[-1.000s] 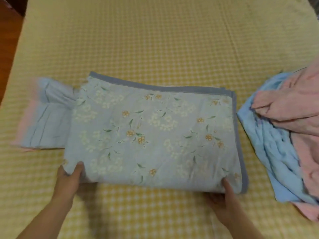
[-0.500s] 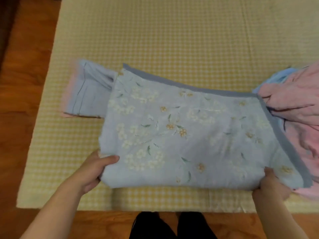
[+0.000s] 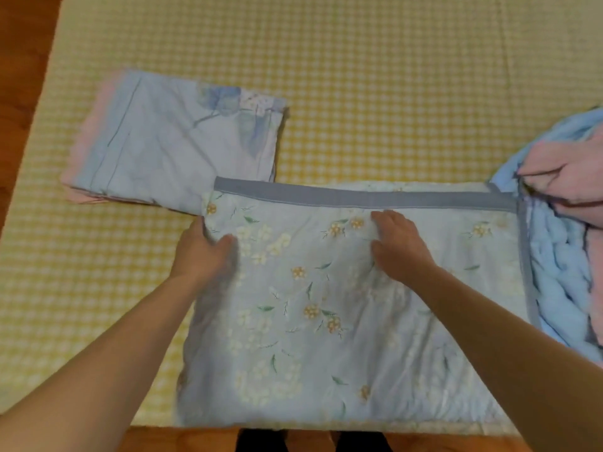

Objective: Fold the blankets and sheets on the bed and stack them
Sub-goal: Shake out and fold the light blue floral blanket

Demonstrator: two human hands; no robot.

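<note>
A folded light-blue floral blanket (image 3: 326,321) with a grey border lies flat at the bed's near edge. My left hand (image 3: 204,252) holds its upper left edge, thumb on top and fingers around the side. My right hand (image 3: 398,246) rests flat on the blanket's top, just below the grey border. Behind it to the left lies a folded pale-blue sheet (image 3: 176,141) with a pink edge; the blanket's corner overlaps it slightly. At the right edge a crumpled blue blanket (image 3: 561,272) and a pink blanket (image 3: 571,177) lie bunched together, touching the floral blanket's right border.
The bed (image 3: 359,76) is covered in a yellow checked sheet that stretches bare across the back. Brown wooden floor (image 3: 23,76) shows along the left side and below the near edge, where dark trouser legs (image 3: 293,442) stand.
The floral blanket has come off the folded sheet toward the near edge and lies flat. My hands left its near corners; the left now holds the upper left edge, the right rests on top.
</note>
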